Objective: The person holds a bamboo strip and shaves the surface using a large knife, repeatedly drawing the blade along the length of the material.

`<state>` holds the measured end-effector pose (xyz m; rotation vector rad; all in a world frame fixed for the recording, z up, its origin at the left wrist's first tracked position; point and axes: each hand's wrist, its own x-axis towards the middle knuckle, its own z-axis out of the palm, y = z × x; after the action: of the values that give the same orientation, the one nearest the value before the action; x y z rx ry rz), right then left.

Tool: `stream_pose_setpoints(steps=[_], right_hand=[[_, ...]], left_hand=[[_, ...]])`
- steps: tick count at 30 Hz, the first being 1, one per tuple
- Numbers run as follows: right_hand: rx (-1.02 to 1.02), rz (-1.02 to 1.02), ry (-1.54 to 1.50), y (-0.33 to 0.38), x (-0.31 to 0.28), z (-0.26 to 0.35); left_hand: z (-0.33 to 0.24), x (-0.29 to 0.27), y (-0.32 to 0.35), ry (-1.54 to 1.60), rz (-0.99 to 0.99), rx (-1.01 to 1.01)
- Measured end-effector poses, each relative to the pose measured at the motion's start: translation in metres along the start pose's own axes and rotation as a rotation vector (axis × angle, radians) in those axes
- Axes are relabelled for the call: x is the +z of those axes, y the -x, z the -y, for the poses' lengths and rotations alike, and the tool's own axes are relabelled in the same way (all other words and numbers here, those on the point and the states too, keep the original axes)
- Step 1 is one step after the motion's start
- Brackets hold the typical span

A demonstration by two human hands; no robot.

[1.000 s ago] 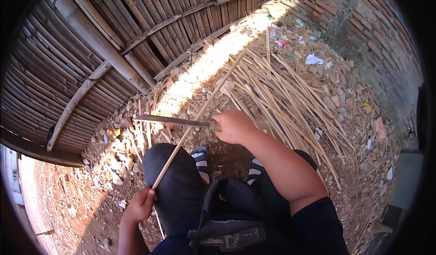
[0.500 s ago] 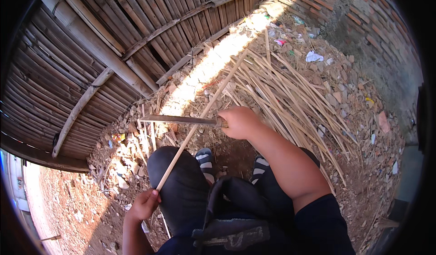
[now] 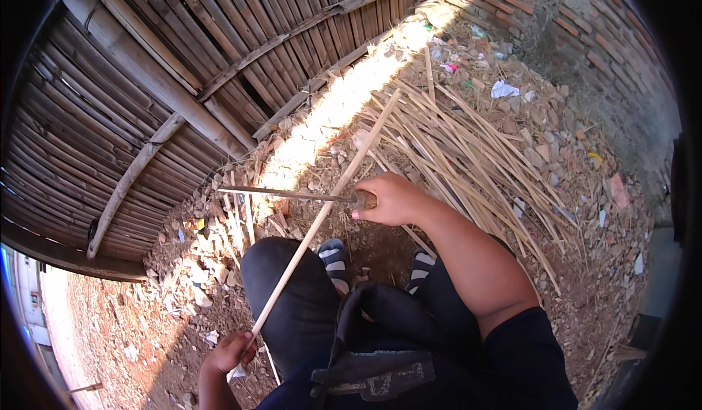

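A long pale bamboo strip (image 3: 292,266) slants from lower left up toward the far middle, passing over my left knee. Near its lower end, my left hand (image 3: 232,351) is closed round it, with a short tail of the strip below the fingers. My right hand (image 3: 385,199) grips the wooden handle of a long knife (image 3: 281,193). The blade points left and crosses the strip, with its narrow edge mostly in view; it appears to touch the strip close to the handle.
Many split bamboo strips (image 3: 468,161) lie piled on the rubble-strewn ground ahead and right. A bamboo slat wall (image 3: 110,139) stands at the left, a brick wall (image 3: 607,52) at the far right. A few thin strips (image 3: 238,220) lie beside my left knee. My sandalled feet rest between.
The bamboo strip has shifted down toward me, and my left hand has moved lower with it. The knife blade has turned more edge-on, its tip slightly farther left.
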<state>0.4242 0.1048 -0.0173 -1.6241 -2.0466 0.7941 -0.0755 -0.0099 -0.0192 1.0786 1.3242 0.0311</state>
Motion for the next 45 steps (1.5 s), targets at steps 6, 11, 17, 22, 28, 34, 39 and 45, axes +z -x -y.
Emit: stream_pose_setpoints(steps=[6, 11, 17, 22, 28, 34, 39, 45], right_hand=[[-0.136, -0.062, -0.071, 0.0, 0.0, -0.009], [-0.222, -0.056, -0.196, 0.002, -0.008, -0.012], [-0.097, -0.037, -0.277, 0.009, -0.024, -0.003], [-0.085, -0.053, -0.511, 0.012, -0.027, -0.008], [-0.129, -0.115, -0.652, 0.012, -0.028, -0.012], [-0.06, -0.073, -0.861, 0.016, -0.035, 0.004], [-0.036, -0.06, -0.939, 0.014, -0.032, 0.001], [-0.139, -0.381, -0.261, 0.016, -0.035, -0.003]], left_hand=[[0.004, 0.002, -0.003, -0.057, -0.073, 0.042], [0.0, 0.007, 0.002, -0.079, -0.107, 0.056], [-0.005, 0.016, 0.008, -0.147, -0.202, 0.103], [-0.007, 0.02, 0.01, -0.18, -0.244, 0.09], [-0.005, 0.022, 0.013, -0.266, -0.277, 0.155], [-0.012, 0.038, 0.009, -0.375, -0.372, 0.213], [-0.014, 0.056, -0.01, -0.603, -0.679, 0.477], [-0.023, 0.07, -0.014, -0.783, -0.698, 0.438]])
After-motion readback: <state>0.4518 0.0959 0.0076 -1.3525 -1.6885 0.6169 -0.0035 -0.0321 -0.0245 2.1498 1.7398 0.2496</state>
